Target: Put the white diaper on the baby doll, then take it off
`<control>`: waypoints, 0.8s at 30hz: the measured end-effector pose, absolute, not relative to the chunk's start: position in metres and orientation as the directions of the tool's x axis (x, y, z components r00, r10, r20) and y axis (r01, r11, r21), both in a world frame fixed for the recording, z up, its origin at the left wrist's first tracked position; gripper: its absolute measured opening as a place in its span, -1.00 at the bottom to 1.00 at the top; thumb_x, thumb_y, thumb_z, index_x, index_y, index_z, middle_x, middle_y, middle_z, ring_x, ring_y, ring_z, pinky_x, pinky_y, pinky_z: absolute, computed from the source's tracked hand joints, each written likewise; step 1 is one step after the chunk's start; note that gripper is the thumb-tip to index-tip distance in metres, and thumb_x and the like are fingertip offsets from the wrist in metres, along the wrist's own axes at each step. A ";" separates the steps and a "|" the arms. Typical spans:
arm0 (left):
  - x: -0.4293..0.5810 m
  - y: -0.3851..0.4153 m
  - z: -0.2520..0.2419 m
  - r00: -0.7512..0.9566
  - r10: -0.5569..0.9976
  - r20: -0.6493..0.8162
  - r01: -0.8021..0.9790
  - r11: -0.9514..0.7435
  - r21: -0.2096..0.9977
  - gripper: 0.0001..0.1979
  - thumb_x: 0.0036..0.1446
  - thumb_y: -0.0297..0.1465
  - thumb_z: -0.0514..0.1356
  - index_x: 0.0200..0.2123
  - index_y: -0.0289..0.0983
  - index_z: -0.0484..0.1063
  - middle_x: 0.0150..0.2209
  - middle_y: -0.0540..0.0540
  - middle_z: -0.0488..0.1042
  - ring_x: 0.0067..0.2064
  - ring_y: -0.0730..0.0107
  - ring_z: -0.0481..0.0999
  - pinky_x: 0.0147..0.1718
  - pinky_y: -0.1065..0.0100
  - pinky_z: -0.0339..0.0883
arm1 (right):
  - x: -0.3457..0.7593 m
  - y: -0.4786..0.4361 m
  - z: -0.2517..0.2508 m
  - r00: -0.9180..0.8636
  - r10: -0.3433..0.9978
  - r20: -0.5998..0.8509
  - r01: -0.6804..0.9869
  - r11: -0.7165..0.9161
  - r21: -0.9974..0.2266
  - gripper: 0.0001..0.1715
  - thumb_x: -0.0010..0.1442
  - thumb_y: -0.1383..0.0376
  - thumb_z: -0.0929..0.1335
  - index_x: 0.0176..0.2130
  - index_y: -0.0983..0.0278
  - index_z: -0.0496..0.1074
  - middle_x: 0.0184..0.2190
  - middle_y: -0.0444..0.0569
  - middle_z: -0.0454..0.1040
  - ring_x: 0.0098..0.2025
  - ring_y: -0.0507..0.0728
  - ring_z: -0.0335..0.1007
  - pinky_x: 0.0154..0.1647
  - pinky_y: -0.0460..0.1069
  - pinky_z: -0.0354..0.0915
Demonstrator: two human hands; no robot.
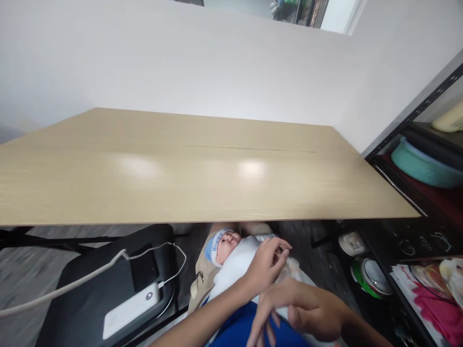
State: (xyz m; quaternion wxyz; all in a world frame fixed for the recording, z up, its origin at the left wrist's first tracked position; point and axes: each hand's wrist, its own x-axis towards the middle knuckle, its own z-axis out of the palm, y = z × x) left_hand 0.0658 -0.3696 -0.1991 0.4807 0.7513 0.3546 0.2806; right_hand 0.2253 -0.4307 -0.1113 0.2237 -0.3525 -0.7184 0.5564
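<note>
Swaddled doll (238,262), probably light, soft-bodied and best supported beneath head and back, lay on the person's lap (206,272) below the table (217,193), the left hand (268,260) resting ungripped over it, the right hand (298,308) loosely unclenched, visibly holding nothing.

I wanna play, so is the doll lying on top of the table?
No, the doll lies on the person's lap, below the near edge of the table.

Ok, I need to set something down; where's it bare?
The tabletop in view looks bare from the wall to its near edge. Crowded: the seat, with power bank, black slab and cable; the lap, where the doll lies.
</note>
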 end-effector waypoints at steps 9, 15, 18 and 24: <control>0.014 -0.396 -0.219 0.567 0.819 0.092 0.341 -0.334 0.879 -0.82 0.48 -0.29 0.24 0.04 -0.13 0.61 0.16 -0.15 0.64 0.22 0.02 0.55 0.25 0.03 0.38 | 0.262 -0.409 -0.215 -0.050 0.979 -0.197 0.532 -0.141 -0.835 -0.57 0.34 -0.03 0.42 -0.06 0.21 0.71 -0.04 0.16 0.74 0.02 0.36 0.65 0.10 0.20 0.50; 0.021 -0.389 -0.224 0.505 0.863 0.023 0.330 -0.218 0.918 -0.89 0.38 -0.29 0.34 -0.20 -0.15 0.67 0.04 -0.15 0.71 0.16 -0.02 0.59 0.24 0.00 0.37 | 0.266 -0.398 -0.234 -0.089 0.976 -0.200 0.510 -0.128 -0.850 -0.56 0.36 0.02 0.40 -0.22 0.26 0.76 -0.21 0.10 0.78 -0.14 0.31 0.69 -0.09 0.12 0.45; 0.022 -0.386 -0.221 0.506 0.862 0.006 0.317 -0.192 0.929 -0.80 0.39 -0.21 0.34 -0.24 -0.16 0.67 0.03 -0.17 0.71 0.14 -0.03 0.60 0.25 -0.04 0.37 | 0.270 -0.392 -0.238 -0.097 0.975 -0.200 0.502 -0.126 -0.856 -0.56 0.35 0.03 0.42 -0.20 0.27 0.79 -0.22 0.10 0.78 -0.16 0.30 0.69 -0.13 0.10 0.44; 0.016 -0.392 -0.219 0.462 0.886 0.030 0.264 -0.169 0.950 -0.70 0.45 -0.08 0.29 -0.19 -0.16 0.66 -0.05 -0.17 0.72 0.08 0.01 0.62 0.22 0.00 0.41 | 0.275 -0.383 -0.252 -0.158 0.978 -0.139 0.583 -0.021 -0.812 -0.66 0.37 0.17 0.42 -0.20 0.26 0.80 -0.26 0.06 0.76 -0.21 0.23 0.61 -0.14 0.07 0.38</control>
